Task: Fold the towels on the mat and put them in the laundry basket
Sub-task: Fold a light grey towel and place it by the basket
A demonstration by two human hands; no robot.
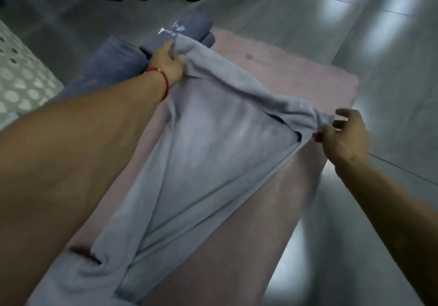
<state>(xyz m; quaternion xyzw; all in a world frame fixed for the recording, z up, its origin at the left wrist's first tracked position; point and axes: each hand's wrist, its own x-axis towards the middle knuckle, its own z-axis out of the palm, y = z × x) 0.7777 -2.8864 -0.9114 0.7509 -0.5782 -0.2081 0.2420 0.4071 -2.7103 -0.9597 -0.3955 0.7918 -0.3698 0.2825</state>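
Across the pink mat (296, 73), seen from your head camera, the light grey towel (213, 144) is only partly folded: it is bunched and stretched between your two hands, its near end trailing toward 7 o'clock. At 11 o'clock two darker blue towels (187, 29) lie already folded at the mat's far end, not yet in the white perforated laundry basket (21, 75) at 9 o'clock. So the folding is well along, I judge, and the loading is all left. Your left hand (169, 65), at 11 o'clock, has its fingers curled round the towel's far corner. Your right hand (343, 135), at 3 o'clock, pinches the other corner between thumb and forefinger, remaining fingers spread loose.
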